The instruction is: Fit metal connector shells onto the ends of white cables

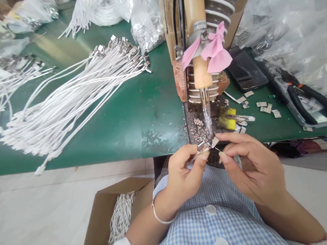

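Just below the middle of the frame, a white cord (195, 157) is pinched by the left hand (186, 174) under the soldering iron (203, 74). A thin wire (217, 149) is pinched by the right hand (255, 167) close by. White cords (66, 105) are piled at the upper left.

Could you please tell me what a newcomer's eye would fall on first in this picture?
Probably the pink ribbon by the wooden handle of the soldering iron, upper right of centre. Then the bundle of white cables spread across the green table at left. Near the iron's tip, the left hand and right hand are close together.
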Tool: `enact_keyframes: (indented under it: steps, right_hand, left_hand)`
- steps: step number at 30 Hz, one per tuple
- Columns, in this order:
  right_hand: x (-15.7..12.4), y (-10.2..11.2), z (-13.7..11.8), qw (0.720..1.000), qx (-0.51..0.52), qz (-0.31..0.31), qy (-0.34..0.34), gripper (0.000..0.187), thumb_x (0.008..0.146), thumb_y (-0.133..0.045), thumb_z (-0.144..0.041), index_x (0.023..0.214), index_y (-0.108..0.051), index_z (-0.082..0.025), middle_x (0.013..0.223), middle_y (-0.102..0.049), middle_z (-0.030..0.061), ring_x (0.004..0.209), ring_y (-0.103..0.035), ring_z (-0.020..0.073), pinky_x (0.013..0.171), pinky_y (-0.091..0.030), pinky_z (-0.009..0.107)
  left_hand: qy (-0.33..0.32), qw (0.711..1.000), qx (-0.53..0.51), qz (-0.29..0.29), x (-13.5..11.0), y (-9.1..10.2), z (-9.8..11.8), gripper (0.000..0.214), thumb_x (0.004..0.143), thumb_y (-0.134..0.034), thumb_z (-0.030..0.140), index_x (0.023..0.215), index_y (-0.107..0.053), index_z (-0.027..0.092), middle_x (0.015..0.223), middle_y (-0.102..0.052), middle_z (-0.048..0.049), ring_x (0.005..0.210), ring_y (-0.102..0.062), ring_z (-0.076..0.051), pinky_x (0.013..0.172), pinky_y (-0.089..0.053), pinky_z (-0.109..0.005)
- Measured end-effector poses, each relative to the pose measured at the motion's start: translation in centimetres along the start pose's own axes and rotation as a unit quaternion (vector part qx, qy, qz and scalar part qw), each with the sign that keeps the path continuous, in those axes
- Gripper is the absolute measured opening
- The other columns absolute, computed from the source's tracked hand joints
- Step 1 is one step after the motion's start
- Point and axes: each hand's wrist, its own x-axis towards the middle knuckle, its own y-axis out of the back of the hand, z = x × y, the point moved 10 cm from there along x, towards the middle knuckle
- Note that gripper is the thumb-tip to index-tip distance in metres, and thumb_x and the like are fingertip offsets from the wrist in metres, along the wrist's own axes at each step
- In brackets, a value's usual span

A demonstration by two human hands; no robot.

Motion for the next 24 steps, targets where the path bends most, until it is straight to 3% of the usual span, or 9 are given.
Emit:
enact_keyframes:
  steps: [11,20,24]
  right_hand:
    - [-0.1,0.0,-0.1,1.000,0.002,0.000,-0.005,0.016,0.081,-0.060,-0.004,0.089,-0.055,-0.017,0.123,-0.061,0.0071,0.107,-0.063,0.0161,0.088,-0.054,0.029]
    - [-0.2,-0.7,0.4,0.999,-0.041,-0.024,-0.023,0.010,0.085,-0.060,-0.010,0.088,-0.056,-0.019,0.095,-0.070,0.0012,0.099,-0.067,0.0118,0.078,-0.055,0.019]
    - [-0.3,-0.9,0.3,0.999,-0.040,-0.029,-0.019,0.011,0.085,-0.059,-0.010,0.087,-0.056,-0.019,0.092,-0.069,0.0000,0.099,-0.067,0.0097,0.079,-0.054,0.017]
  left_hand:
    - [-0.007,1.000,-0.006,0.007,0.0,0.0,0.2,0.008,0.091,-0.058,0.012,0.087,-0.053,0.016,0.070,-0.052,0.0027,0.057,-0.048,-0.004,0.053,-0.038,-0.018]
    - [0.003,1.000,-0.003,0.010,-0.6,0.1,-0.6,0.009,0.091,-0.059,0.016,0.084,-0.054,0.015,0.068,-0.050,0.0010,0.055,-0.047,-0.006,0.052,-0.039,-0.019]
    - [0.004,1.000,-0.009,0.010,-1.0,0.1,-0.9,0.007,0.090,-0.059,0.015,0.084,-0.054,0.015,0.069,-0.051,0.0011,0.056,-0.047,-0.005,0.053,-0.040,-0.019]
